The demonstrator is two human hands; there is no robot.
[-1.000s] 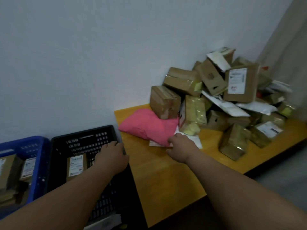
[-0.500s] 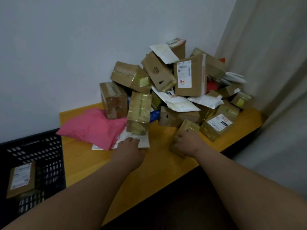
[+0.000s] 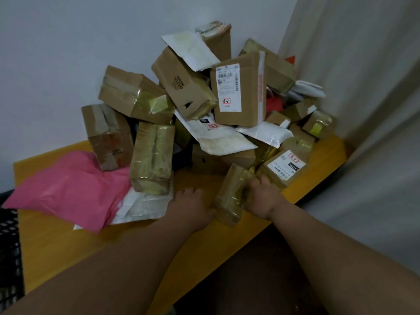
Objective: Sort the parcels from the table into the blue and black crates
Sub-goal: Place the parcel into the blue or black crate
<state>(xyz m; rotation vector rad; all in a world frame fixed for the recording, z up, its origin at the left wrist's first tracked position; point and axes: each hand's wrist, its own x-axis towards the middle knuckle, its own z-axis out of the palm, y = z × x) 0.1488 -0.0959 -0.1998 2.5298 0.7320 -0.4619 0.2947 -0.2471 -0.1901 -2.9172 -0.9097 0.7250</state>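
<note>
Small brown tape-wrapped cardboard box (image 3: pixel 231 196) stands at the yellow table's (image 3: pixel 68 242) front edge, before the parcel heap (image 3: pixel 204 105). My right hand (image 3: pixel 263 198) grips its right side; my left hand (image 3: pixel 192 206) touches its left, fingers apparently relaxed. Pink plastic mailer (image 3: pixel 68 189) lies left.

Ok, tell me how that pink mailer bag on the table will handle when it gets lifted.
The pink mailer bag looks soft and creased, so it will probably sag and fold rather than stay flat. Its glossy plastic skin may be slippery. One corner lies under the taped box, so pulling it could tip that box.
</note>
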